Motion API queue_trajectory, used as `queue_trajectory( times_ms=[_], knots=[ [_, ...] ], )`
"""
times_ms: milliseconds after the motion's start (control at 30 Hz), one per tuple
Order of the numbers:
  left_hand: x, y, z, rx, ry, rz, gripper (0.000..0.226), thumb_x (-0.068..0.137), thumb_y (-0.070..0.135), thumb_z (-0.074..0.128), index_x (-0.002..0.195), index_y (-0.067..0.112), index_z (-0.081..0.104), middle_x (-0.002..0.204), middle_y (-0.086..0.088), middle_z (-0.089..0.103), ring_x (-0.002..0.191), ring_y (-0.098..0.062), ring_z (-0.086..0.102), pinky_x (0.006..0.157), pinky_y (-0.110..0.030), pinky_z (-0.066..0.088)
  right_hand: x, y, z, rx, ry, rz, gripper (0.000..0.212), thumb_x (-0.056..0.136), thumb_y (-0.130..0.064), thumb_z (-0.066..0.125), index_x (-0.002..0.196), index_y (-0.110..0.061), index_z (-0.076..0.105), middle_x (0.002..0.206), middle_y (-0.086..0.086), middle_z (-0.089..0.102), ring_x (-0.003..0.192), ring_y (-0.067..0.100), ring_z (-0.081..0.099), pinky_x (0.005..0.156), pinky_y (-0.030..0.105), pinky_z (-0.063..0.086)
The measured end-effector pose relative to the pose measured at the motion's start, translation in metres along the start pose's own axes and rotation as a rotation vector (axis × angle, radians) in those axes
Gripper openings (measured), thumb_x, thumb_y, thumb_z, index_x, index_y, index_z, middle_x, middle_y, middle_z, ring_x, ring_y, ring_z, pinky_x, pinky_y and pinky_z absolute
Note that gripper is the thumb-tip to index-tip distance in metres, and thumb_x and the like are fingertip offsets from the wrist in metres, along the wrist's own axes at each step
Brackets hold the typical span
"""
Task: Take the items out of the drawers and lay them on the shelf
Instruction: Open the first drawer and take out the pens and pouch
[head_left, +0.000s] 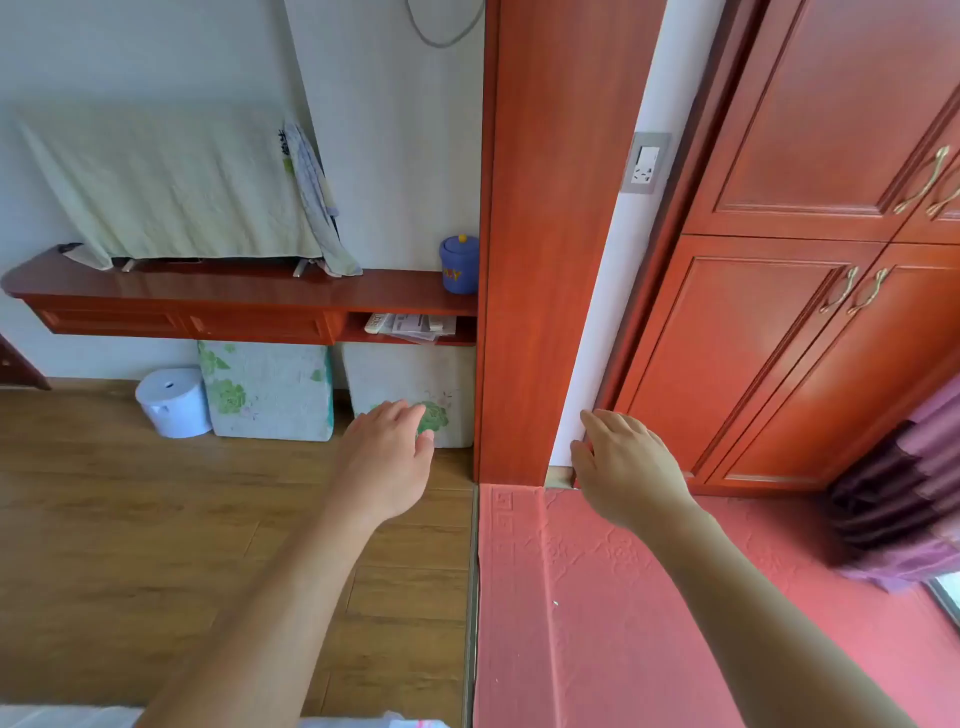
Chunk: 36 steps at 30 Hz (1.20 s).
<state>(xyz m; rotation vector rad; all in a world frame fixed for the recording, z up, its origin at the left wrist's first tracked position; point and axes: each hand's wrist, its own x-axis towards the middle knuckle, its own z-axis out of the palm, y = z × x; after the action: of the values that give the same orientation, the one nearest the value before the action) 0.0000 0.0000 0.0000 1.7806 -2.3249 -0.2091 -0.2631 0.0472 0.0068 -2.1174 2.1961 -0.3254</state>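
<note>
A red wooden wall shelf runs along the left wall, with two shut drawers under it and an open cubby holding papers. My left hand reaches forward over the wood floor, fingers relaxed and empty. My right hand is stretched out near the white wall strip beside the red post, fingers loose, holding nothing.
On the shelf stand a cloth-covered screen and a blue lidded jar. Below lean two floral cushions and a white bin. A red post and red wardrobe doors fill the right, above a red platform.
</note>
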Motion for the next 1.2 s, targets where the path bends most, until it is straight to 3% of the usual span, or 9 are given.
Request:
queue_trajectory(
  times_ms=[300, 433, 600, 900, 1200],
  knots=[
    [0.050, -0.015, 0.009, 0.014, -0.007, -0.010, 0.046, 0.105, 0.034, 0.032, 0.144, 0.016, 0.044, 0.147, 0.000, 0.048, 0.136, -0.019, 0.042, 0.114, -0.037, 0.035, 0.050, 0.008, 0.019, 0.012, 0.024, -0.001, 0.030, 0.097, -0.031, 0.033, 0.107, -0.013, 0.056, 0.103, -0.001, 0.059, 0.102, 0.023, 0.053, 0.087, 0.033, 0.041],
    [0.081, -0.007, 0.019, 0.013, -0.002, -0.023, 0.045, 0.105, 0.033, 0.031, 0.143, 0.015, 0.045, 0.145, 0.000, 0.049, 0.134, -0.019, 0.044, 0.112, -0.037, 0.035, 0.084, 0.024, 0.020, 0.037, 0.015, -0.015, 0.025, 0.095, -0.030, 0.030, 0.090, -0.017, 0.050, 0.092, -0.003, 0.056, 0.095, 0.023, 0.054, 0.079, 0.032, 0.039],
    [0.121, 0.008, 0.025, 0.013, -0.005, -0.072, 0.047, 0.105, 0.034, 0.029, 0.147, 0.016, 0.041, 0.151, 0.000, 0.044, 0.139, -0.019, 0.039, 0.116, -0.038, 0.033, 0.132, 0.046, 0.018, 0.042, -0.023, -0.054, 0.032, 0.098, -0.030, 0.035, 0.113, -0.011, 0.057, 0.112, 0.003, 0.061, 0.108, 0.027, 0.053, 0.088, 0.037, 0.042],
    [0.170, 0.014, 0.024, 0.009, 0.030, -0.164, 0.042, 0.105, 0.030, 0.031, 0.140, 0.012, 0.047, 0.140, -0.003, 0.053, 0.130, -0.021, 0.046, 0.110, -0.037, 0.036, 0.210, 0.059, 0.017, 0.103, 0.000, -0.150, 0.019, 0.093, -0.026, 0.034, 0.076, -0.019, 0.037, 0.077, -0.005, 0.047, 0.079, 0.023, 0.044, 0.068, 0.031, 0.030],
    [0.213, -0.043, 0.017, -0.004, 0.076, -0.194, 0.040, 0.104, 0.027, 0.033, 0.135, 0.010, 0.052, 0.132, -0.004, 0.057, 0.123, -0.022, 0.051, 0.105, -0.038, 0.040, 0.276, 0.014, 0.028, 0.073, -0.037, -0.199, 0.031, 0.097, -0.029, 0.037, 0.109, -0.009, 0.057, 0.113, 0.006, 0.062, 0.105, 0.030, 0.053, 0.086, 0.039, 0.042]
  ],
)
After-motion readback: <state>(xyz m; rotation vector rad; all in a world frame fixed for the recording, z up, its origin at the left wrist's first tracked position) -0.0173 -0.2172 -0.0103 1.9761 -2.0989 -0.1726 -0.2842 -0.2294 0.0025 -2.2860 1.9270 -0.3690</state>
